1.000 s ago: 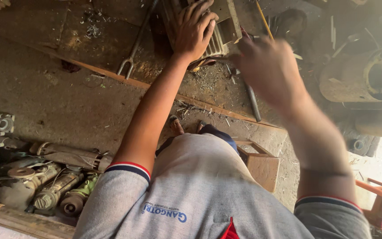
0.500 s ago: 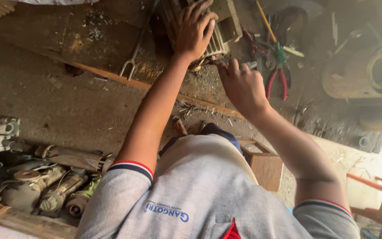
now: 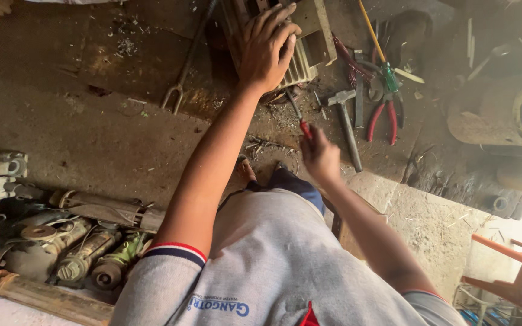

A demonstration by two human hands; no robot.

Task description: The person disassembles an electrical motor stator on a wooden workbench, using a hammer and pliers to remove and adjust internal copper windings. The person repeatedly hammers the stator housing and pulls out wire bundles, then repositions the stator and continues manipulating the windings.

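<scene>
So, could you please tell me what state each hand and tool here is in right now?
Left hand: spread flat on the finned metal motor housing, pressing on it.
Right hand: closed around a red-handled screwdriver, tip towards the housing.
Hammer: lying loose on the floor, untouched.
Red-handled pliers: lying on the floor, handles spread.
Green-handled screwdriver: lying on the floor, untouched.

A dirty concrete floor [image 3: 80, 121] carries everything. On it lie a finned motor [image 3: 300, 57], a hammer [image 3: 347, 124], red pliers [image 3: 383, 119], a green-handled screwdriver [image 3: 382, 54] and a forked rod [image 3: 182, 78]. Old motor parts [image 3: 74, 247] are heaped along its left edge, and debris is scattered near the motor.
</scene>
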